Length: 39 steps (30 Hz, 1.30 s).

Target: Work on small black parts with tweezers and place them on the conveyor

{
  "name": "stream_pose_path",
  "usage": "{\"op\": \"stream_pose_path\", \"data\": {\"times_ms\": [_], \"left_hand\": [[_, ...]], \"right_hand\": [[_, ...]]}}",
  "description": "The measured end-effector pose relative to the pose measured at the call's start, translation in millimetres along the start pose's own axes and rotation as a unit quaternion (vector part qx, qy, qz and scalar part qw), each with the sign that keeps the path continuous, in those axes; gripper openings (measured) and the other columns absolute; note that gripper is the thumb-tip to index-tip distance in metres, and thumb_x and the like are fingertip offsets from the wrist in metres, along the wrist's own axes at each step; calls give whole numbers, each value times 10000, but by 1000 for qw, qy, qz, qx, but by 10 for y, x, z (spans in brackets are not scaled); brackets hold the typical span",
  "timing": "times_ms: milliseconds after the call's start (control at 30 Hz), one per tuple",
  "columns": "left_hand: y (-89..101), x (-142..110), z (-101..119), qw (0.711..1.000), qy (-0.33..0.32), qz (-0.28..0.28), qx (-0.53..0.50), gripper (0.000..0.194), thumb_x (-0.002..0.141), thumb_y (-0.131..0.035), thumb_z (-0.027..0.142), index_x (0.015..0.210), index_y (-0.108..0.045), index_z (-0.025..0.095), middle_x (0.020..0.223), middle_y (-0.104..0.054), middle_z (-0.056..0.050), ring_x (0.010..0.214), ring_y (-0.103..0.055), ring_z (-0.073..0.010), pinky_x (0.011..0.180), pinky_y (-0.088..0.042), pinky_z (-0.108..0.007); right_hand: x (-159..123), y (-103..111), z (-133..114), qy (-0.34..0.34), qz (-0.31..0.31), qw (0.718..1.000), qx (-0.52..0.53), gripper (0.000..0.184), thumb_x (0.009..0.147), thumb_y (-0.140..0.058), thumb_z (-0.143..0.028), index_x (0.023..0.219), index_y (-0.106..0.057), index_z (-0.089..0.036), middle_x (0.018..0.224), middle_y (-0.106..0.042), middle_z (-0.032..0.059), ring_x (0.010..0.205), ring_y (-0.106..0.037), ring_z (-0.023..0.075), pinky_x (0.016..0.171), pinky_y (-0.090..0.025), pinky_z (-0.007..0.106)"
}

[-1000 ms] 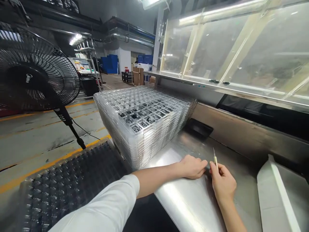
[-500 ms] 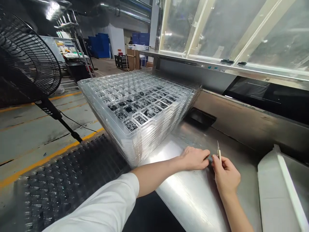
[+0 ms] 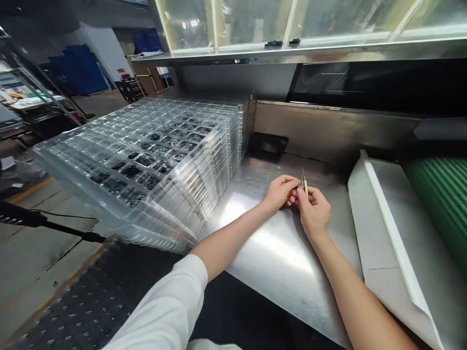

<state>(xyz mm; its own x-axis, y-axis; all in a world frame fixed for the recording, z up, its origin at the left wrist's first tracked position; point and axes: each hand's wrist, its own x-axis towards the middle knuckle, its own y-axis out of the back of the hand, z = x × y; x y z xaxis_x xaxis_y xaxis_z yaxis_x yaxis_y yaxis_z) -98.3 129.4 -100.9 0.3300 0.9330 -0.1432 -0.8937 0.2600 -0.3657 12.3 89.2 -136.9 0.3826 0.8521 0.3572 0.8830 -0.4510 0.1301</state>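
My two hands meet over a stainless steel table point(image 3: 277, 253). My right hand point(image 3: 314, 210) is closed round a thin pale tool point(image 3: 304, 182) whose pointed tip sticks up. My left hand point(image 3: 280, 191) is closed in a pinch beside it, on a small dark part that I cannot make out. To the left of my hands stands a stack of clear plastic trays point(image 3: 153, 155); the top tray's pockets hold several small black ring-shaped parts.
A white folded sheet point(image 3: 386, 218) lies at the right, next to a green ribbed belt point(image 3: 441, 204). A small black tray point(image 3: 268, 145) sits by the back wall. A dark pocketed tray point(image 3: 91, 296) lies at the lower left. Glass panels run above.
The view has swung right and down: the fan has left the picture and the green belt has come in. My hands stay together with the tool, a little lifted.
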Motion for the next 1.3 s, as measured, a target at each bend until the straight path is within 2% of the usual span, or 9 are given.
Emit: {"op": "stream_pose_path", "data": {"times_ms": [100, 333, 500, 633, 767, 967, 1300], "left_hand": [[-4, -18, -50, 1000, -10, -15, -5, 94, 926, -587, 266, 941, -568, 175, 543, -524, 64, 410, -493, -80, 413, -342, -165], [151, -48, -145, 997, -41, -58, 20, 153, 962, -525, 282, 979, -606, 153, 559, -552, 47, 419, -519, -83, 419, -380, -161], [191, -17, -124, 994, -12, -109, -15, 234, 944, -448, 213, 1071, -616, 111, 612, -606, 1, 494, -617, -131, 474, -489, -214], [256, -7, -82, 990, 1, -140, -29, 293, 895, -514, 201, 1146, -618, 93, 681, -646, -27, 551, -660, -149, 526, -529, -241], [298, -12, -75, 987, 0, -161, -28, 351, 881, -626, 287, 1181, -628, 105, 735, -660, -31, 589, -670, -143, 563, -536, -242], [288, -42, -92, 986, -15, -165, -5, 453, 865, -711, 379, 1231, -633, 124, 710, -638, 5, 531, -613, -104, 535, -493, -217], [305, -7, -110, 987, -22, -158, -37, 496, 777, -784, 378, 1172, -655, 106, 772, -689, -45, 630, -683, -145, 601, -568, -262]], "right_hand": [[-12, -16, -40, -12, -7, 999, 33, 432, 829, -712, -586, 974, -699, -178, 686, -641, 7, 560, -578, 161, 530, -475, 274], [-23, -14, -92, -14, -38, 999, 35, 340, 807, -768, -509, 895, -713, -185, 697, -649, 10, 572, -590, 150, 537, -497, 263], [-13, -6, -66, -27, -16, 998, 50, 360, 801, -765, -533, 873, -705, -185, 673, -638, 9, 548, -567, 141, 513, -478, 256], [2, 0, 2, -38, -16, 997, 65, 365, 819, -748, -541, 869, -701, -183, 682, -637, 9, 558, -555, 132, 523, -457, 248], [12, 3, 45, -44, -16, 996, 75, 354, 823, -748, -530, 861, -687, -183, 681, -623, 3, 559, -536, 121, 525, -429, 237], [23, -5, -26, -49, -18, 995, 89, 385, 810, -733, -572, 827, -642, -199, 611, -565, -21, 495, -489, 124, 492, -413, 258], [52, 11, 12, -57, -28, 997, 52, 475, 805, -715, -661, 849, -665, -190, 671, -583, -8, 569, -501, 133, 510, -400, 247]]}}
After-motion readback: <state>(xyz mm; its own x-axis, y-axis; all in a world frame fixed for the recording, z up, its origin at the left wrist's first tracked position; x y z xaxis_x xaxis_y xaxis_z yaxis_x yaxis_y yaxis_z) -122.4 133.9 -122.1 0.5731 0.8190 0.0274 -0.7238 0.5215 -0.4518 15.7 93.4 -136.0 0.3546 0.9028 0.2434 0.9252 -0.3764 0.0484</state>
